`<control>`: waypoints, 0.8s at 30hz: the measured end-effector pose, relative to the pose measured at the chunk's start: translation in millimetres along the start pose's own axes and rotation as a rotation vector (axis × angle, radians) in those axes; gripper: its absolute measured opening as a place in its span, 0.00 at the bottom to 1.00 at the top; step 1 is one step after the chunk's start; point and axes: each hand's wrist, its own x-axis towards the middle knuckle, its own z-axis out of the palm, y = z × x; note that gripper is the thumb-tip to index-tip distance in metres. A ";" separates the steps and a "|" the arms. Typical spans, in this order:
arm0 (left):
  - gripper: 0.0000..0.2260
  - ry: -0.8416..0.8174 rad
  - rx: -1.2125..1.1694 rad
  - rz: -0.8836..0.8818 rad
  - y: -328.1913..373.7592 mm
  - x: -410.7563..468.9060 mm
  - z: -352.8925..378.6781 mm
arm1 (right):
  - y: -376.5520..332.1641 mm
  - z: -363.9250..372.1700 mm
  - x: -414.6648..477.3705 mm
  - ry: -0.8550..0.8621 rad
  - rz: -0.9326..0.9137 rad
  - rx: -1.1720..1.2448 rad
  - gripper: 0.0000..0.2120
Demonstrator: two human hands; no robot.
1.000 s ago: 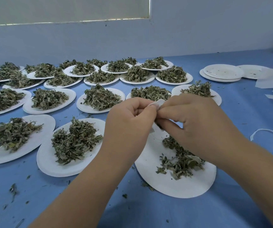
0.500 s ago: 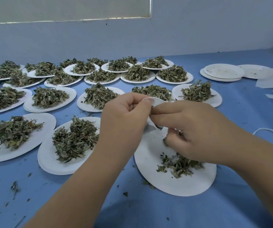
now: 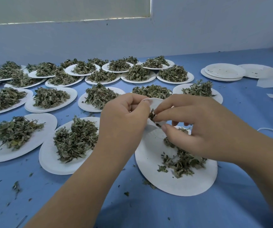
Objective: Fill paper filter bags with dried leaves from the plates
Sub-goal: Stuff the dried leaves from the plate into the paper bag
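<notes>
Paper filter bag (image 3: 157, 102) hangs just above the near plate (image 3: 149, 155), its mouth pinched open by the left hand (image 3: 126, 117) so the right hand (image 3: 198, 129), pinching dried leaves (image 3: 152, 114), can push them inside over that plate.

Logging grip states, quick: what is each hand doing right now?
Left hand: grips the paper filter bag.
Right hand: pinches dried leaves at the bag's mouth.

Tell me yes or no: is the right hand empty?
No, the right hand pinches dark dried leaves at the mouth of the white paper filter bag that the left hand holds.
</notes>
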 end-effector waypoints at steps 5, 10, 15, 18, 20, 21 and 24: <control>0.09 -0.011 0.009 0.013 0.9 -1.4 0.8 | 1.0 1.8 1.9 -0.023 0.005 -0.041 0.11; 0.09 -0.015 0.021 0.018 1.3 -1.8 0.8 | 3.2 -0.6 2.1 -0.056 0.011 -0.011 0.09; 0.08 -0.019 0.011 0.009 -0.1 -1.5 0.9 | 9.3 -3.4 1.5 -0.091 -0.020 0.005 0.08; 0.08 -0.028 0.019 0.010 -0.3 -1.3 1.3 | 11.9 -5.1 1.8 -0.093 -0.016 0.037 0.08; 0.08 -0.027 0.023 0.011 -0.6 -1.3 1.2 | 12.9 -6.1 2.0 -0.089 -0.006 0.055 0.07; 0.08 -0.030 0.026 0.013 -0.8 -1.5 1.1 | 13.3 -6.2 2.0 -0.086 0.001 0.059 0.07; 0.08 -0.037 0.037 0.018 0.0 -1.9 1.4 | 13.8 -5.7 1.6 -0.086 0.005 0.068 0.07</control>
